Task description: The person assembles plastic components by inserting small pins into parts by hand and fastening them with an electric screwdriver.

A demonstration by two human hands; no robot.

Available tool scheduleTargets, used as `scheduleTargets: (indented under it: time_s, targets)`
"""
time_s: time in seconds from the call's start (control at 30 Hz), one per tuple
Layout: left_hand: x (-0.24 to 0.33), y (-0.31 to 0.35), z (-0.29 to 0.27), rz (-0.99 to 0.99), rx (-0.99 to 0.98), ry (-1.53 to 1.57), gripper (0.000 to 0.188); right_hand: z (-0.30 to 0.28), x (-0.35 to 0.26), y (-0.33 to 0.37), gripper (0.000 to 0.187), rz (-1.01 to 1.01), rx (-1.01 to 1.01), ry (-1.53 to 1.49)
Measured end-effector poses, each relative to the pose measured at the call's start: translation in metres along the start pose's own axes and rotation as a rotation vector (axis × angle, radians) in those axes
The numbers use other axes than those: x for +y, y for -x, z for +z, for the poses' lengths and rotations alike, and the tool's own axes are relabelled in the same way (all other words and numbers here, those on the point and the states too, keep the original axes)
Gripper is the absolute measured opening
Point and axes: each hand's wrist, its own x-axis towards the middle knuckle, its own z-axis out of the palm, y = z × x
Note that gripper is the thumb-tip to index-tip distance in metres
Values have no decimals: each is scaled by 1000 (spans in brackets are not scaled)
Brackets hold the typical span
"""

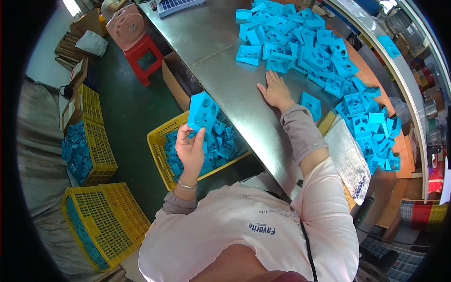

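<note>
My left hand (190, 148) pinches a blue plastic part (203, 112) by its lower end. The part is box-like, with holes in its face, and is held up over a yellow crate (157, 157) of similar blue pieces. My right hand (276, 92) lies on the metal tabletop (221, 70) with its fingers stretched out and nothing in them. Just beyond its fingertips begins a large heap of blue plastic parts (300, 42). One single blue part (310, 105) rests beside my right wrist.
A white stained cloth (345, 150) lies right of my right arm. Stacked yellow crates (105, 216) with blue parts stand on the floor at left. Further off are a red stool (143, 58) bearing a pink fan (126, 26) and a cardboard box (176, 80) against the table.
</note>
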Motion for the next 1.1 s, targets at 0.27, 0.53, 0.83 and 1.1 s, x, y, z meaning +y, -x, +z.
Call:
scheduleTargets:
  time_s: [0.27,0.53,0.83,1.1]
  targets:
    - [-8,1,16,-20,-88,29,24,-40,23,89,53,-195,-70,-15]
    - [-10,7,24,-83,-140,47,23,-85,43,141,18,26,108,-385]
    - [-1,17,34,-98,-188,106,21,-62,43,145,9,-22,154,-139]
    - [-3,22,40,-96,-221,117,24,-54,36,138,10,-192,93,194]
